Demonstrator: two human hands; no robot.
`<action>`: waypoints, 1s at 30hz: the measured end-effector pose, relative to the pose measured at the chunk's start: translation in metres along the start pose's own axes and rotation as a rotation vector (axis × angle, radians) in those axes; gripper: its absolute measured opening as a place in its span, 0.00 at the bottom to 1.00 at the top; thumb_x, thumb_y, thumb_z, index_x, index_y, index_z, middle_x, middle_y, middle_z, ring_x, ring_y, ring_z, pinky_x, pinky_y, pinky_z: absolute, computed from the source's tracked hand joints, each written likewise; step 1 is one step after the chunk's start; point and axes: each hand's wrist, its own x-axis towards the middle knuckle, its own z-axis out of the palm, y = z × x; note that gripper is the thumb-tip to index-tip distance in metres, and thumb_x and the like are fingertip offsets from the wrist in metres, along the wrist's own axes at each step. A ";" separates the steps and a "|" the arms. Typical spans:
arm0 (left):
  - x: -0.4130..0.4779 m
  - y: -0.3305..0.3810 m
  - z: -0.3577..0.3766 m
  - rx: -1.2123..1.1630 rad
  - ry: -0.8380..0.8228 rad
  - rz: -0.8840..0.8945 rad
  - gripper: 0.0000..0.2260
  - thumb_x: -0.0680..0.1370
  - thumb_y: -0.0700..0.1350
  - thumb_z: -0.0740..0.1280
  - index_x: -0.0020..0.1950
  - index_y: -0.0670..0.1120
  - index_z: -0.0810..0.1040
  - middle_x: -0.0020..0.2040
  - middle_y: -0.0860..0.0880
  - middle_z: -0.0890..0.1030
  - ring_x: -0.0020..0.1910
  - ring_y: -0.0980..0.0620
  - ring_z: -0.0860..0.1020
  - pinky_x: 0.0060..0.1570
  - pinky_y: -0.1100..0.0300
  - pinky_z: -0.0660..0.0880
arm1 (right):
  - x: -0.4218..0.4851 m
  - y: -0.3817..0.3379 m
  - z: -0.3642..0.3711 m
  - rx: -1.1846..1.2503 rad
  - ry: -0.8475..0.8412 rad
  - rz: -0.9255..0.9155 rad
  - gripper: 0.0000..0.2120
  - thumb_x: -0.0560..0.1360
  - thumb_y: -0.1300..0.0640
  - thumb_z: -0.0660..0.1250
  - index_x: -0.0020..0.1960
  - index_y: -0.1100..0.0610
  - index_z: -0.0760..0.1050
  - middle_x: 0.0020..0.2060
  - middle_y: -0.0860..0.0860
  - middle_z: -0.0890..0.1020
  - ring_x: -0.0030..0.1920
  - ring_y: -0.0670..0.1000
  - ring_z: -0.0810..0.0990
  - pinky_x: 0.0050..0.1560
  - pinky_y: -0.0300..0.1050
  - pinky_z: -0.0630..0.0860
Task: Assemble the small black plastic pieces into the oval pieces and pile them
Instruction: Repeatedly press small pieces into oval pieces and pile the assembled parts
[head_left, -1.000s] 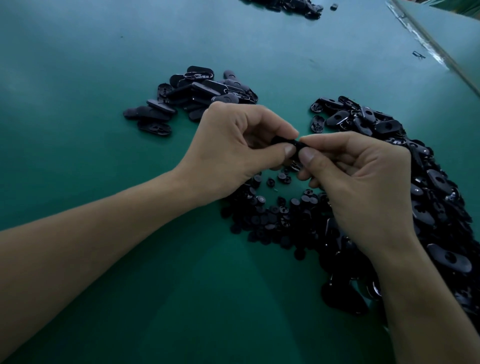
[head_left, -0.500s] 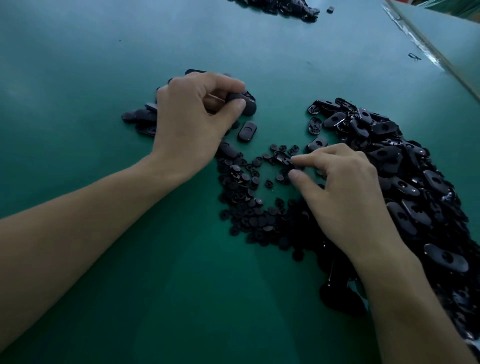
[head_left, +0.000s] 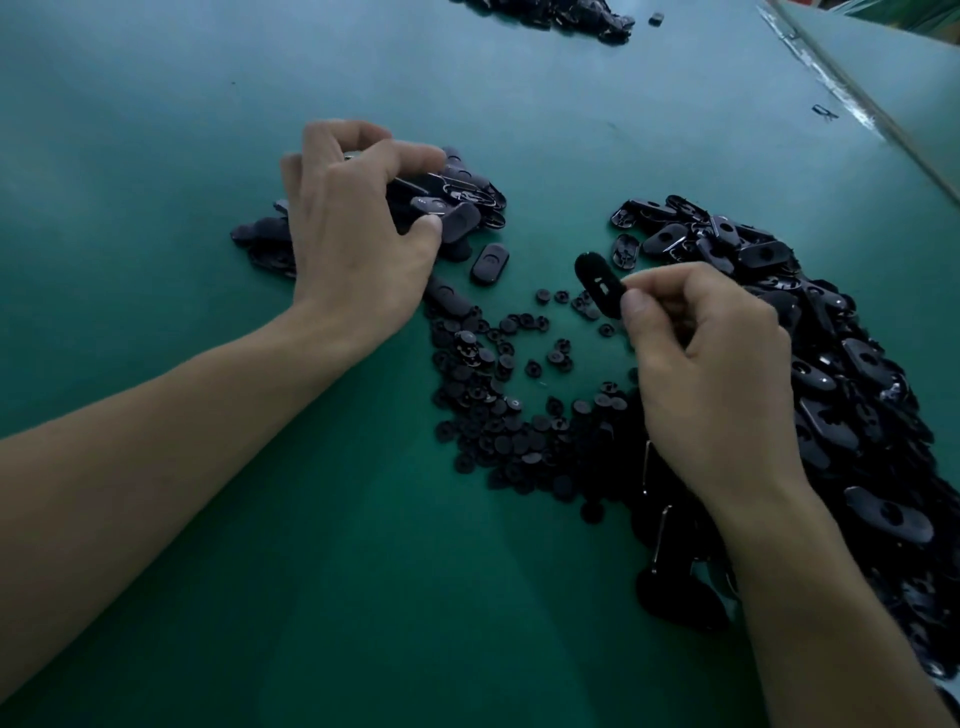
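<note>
head view | left hand (head_left: 358, 234) curled over stacked pile (head_left: 467, 187), thumb and fingers gripping pile-edge oval (head_left: 460, 226) | right hand (head_left: 711, 374) pinching oval piece (head_left: 597, 286) by one end above small round pieces (head_left: 498, 410) | risk: shallow end pinch, likely twist or drop when pressing an insert in

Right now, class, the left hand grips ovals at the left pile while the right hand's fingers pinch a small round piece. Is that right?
Not quite. The head view shows the right hand pinching an oval piece, not a small round one. The left hand does grip ovals at the left pile.
</note>
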 end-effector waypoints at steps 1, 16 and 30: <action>-0.001 0.001 0.000 -0.012 0.022 0.022 0.14 0.75 0.43 0.71 0.60 0.56 0.82 0.58 0.55 0.67 0.60 0.54 0.65 0.64 0.70 0.61 | 0.001 0.000 -0.001 0.075 -0.008 0.016 0.09 0.81 0.58 0.66 0.47 0.45 0.77 0.37 0.40 0.81 0.41 0.42 0.80 0.41 0.34 0.77; -0.034 0.024 0.005 -0.558 -0.301 0.254 0.05 0.78 0.43 0.72 0.52 0.51 0.83 0.41 0.57 0.85 0.38 0.59 0.82 0.38 0.66 0.75 | 0.000 0.004 0.002 0.270 -0.052 0.026 0.07 0.79 0.58 0.70 0.51 0.47 0.83 0.38 0.41 0.85 0.41 0.40 0.83 0.44 0.32 0.77; -0.028 0.015 0.010 -0.759 -0.305 0.045 0.07 0.78 0.38 0.72 0.55 0.46 0.81 0.40 0.50 0.86 0.40 0.52 0.86 0.40 0.62 0.80 | -0.008 0.002 0.011 -0.216 -0.241 -0.047 0.07 0.75 0.51 0.73 0.52 0.49 0.85 0.43 0.45 0.80 0.49 0.48 0.75 0.50 0.49 0.77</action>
